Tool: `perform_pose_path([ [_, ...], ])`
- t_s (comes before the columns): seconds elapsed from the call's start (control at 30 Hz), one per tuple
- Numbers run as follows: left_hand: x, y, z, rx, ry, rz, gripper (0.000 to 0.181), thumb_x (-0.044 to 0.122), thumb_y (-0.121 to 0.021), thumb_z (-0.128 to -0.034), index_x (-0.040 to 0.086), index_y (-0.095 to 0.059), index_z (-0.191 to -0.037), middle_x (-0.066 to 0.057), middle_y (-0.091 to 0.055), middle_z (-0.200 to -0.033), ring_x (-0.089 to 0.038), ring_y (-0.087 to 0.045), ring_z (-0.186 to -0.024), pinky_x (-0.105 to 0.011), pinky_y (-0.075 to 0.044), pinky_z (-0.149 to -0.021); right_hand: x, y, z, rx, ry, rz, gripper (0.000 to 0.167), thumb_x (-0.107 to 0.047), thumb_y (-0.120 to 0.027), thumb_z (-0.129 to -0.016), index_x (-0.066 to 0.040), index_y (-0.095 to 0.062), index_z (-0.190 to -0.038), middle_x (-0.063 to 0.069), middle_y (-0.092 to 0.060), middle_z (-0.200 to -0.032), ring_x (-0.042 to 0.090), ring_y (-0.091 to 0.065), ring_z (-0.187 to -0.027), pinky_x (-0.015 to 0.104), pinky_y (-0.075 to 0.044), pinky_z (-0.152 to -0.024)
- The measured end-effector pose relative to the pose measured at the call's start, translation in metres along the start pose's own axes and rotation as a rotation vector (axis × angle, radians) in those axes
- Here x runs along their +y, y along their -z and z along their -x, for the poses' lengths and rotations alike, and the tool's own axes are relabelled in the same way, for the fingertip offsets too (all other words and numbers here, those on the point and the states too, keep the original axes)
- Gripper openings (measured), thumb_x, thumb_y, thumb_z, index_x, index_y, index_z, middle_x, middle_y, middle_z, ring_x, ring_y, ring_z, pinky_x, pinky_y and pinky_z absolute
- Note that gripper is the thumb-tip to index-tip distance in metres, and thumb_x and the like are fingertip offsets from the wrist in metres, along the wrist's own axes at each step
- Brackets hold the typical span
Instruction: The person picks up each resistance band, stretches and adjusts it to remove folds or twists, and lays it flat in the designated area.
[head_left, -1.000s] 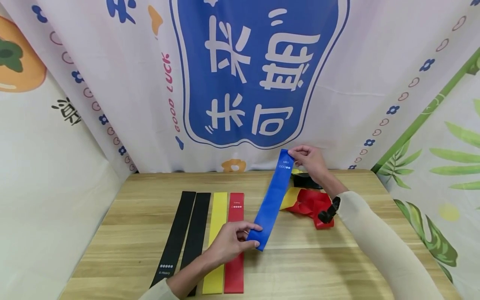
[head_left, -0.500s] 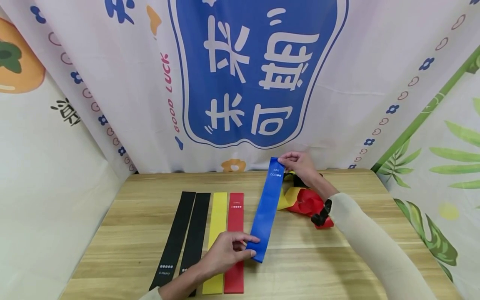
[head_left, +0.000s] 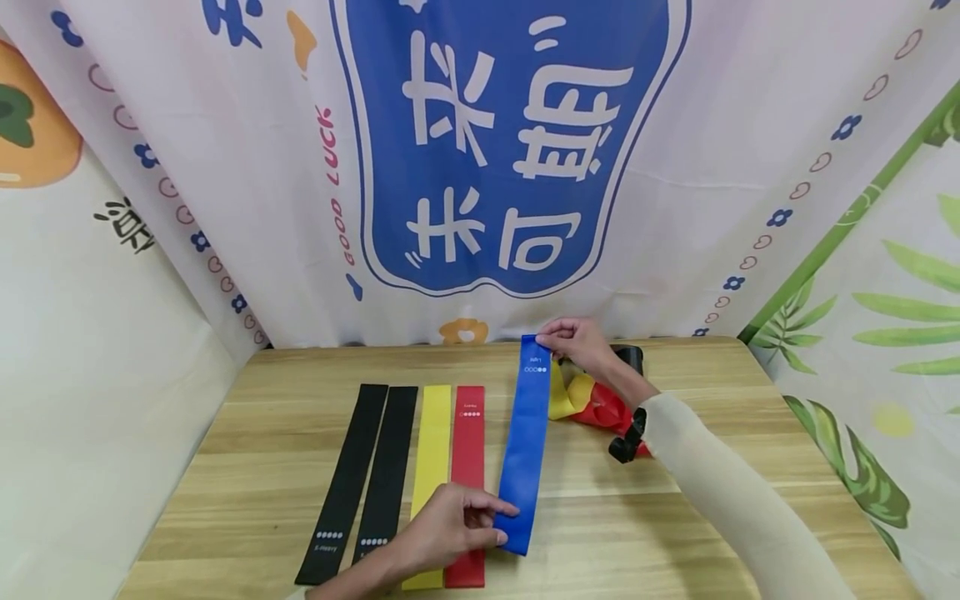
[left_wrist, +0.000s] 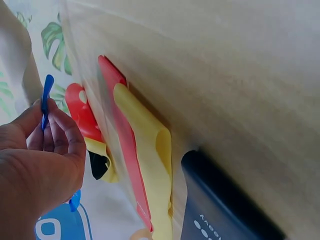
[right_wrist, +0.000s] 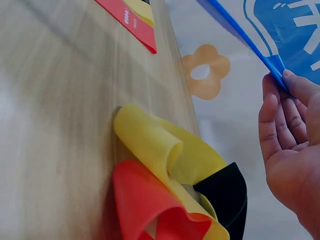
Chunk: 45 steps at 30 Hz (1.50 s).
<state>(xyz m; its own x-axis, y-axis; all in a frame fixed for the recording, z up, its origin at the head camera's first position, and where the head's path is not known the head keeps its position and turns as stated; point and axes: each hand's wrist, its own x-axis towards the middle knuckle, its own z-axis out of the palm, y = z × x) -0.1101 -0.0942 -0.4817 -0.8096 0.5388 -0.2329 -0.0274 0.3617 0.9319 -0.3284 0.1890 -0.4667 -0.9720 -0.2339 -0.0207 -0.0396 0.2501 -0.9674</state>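
I see left hand (head_left: 450,527) and right hand (head_left: 583,343) pinching the blue band (head_left: 525,442) by its ends, likely to hold it straight, right of the red band (head_left: 469,442).

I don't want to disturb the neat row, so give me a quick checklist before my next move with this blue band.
1. Both ends of the blue band held: ok; left hand near end, right hand far end.
2. Printed label facing up: ok, it shows at the far end.
3. Blue band parallel to the red band: not ok, it slants.
4. Yellow band pressed flat: not ok, its near end bulges in the left wrist view.
5. Rumpled pile straightened: not ok, it lies in loose folds.
6. Left forearm not touching the row: cannot tell.
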Motion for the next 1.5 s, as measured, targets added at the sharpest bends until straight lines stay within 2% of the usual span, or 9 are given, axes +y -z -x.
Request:
perform_pose_path([
  [0.13,-0.001,-0.002,0.002,-0.023,0.009,0.003,0.025,0.002,-0.083,-0.0899,0.012,-0.083,-0.113,0.001,-0.07,-0.084,-0.012,-0.062,-0.074,-0.019,-0.052,-0.066,0.005,-0.007,-0.001,-0.027,-0.012,0.002,0.022,-0.022,-0.081,-0.096,-0.004,-0.078,-0.109,0.01,-0.079,-0.093,0.032,-0.071,-0.083,0.057,-0.06,-0.092],
  [0.3,-0.005,-0.004,0.002,-0.036,0.01,0.003,0.024,0.001,-0.083,-0.0893,0.012,-0.083,-0.111,0.0,-0.068,-0.083,-0.012,-0.063,-0.074,-0.017,-0.054,-0.068,0.015,-0.014,-0.002,-0.074,-0.026,-0.016,0.022,-0.021,-0.08,-0.097,-0.003,-0.077,-0.11,0.011,-0.079,-0.095,0.027,-0.072,-0.081,0.062,-0.056,-0.098],
  [0.53,-0.009,-0.006,0.003,-0.032,0.021,0.013,0.025,0.0,-0.083,-0.0885,0.012,-0.082,-0.111,-0.001,-0.067,-0.087,-0.012,-0.063,-0.075,-0.018,-0.056,-0.071,0.022,-0.023,-0.004,-0.106,-0.022,-0.007,0.02,-0.018,-0.078,-0.098,-0.004,-0.077,-0.111,0.011,-0.079,-0.099,0.025,-0.073,-0.086,0.053,-0.061,-0.093],
  [0.8,-0.017,-0.003,0.003,-0.116,-0.025,-0.017,0.022,0.004,-0.081,-0.0923,0.007,-0.081,-0.114,0.003,-0.073,-0.088,-0.009,-0.069,-0.075,-0.019,-0.06,-0.08,0.026,-0.037,-0.01,-0.106,-0.048,0.033,0.018,-0.019,-0.08,-0.097,-0.006,-0.079,-0.109,0.009,-0.079,-0.098,0.024,-0.074,-0.086,0.041,-0.064,-0.086],
  [1.17,-0.02,-0.005,0.006,-0.127,0.092,0.005,0.023,-0.004,-0.078,-0.0924,0.008,-0.081,-0.112,0.002,-0.075,-0.09,-0.015,-0.072,-0.074,-0.022,-0.061,-0.078,0.035,-0.055,-0.012,-0.115,-0.071,0.137,0.016,-0.023,-0.081,-0.096,-0.009,-0.079,-0.104,0.005,-0.076,-0.092,0.02,-0.067,-0.084,0.031,-0.06,-0.078],
  [1.27,-0.022,-0.006,0.006,-0.137,0.107,0.002,0.023,-0.003,-0.077,-0.0928,0.008,-0.081,-0.113,0.002,-0.075,-0.091,-0.015,-0.072,-0.074,-0.023,-0.062,-0.078,0.037,-0.059,-0.012,-0.122,-0.047,0.173,0.014,-0.022,-0.081,-0.096,-0.01,-0.079,-0.103,0.004,-0.075,-0.09,0.02,-0.065,-0.081,0.029,-0.058,-0.074],
  [1.5,-0.023,-0.005,0.007,-0.165,0.101,-0.014,0.022,-0.003,-0.076,-0.0942,0.007,-0.081,-0.114,0.003,-0.076,-0.097,-0.013,-0.071,-0.077,-0.024,-0.062,-0.077,0.04,-0.063,-0.013,-0.175,0.049,0.255,0.009,-0.017,-0.079,-0.097,-0.009,-0.08,-0.099,0.002,-0.074,-0.085,0.017,-0.062,-0.072,0.027,-0.054,-0.065],
])
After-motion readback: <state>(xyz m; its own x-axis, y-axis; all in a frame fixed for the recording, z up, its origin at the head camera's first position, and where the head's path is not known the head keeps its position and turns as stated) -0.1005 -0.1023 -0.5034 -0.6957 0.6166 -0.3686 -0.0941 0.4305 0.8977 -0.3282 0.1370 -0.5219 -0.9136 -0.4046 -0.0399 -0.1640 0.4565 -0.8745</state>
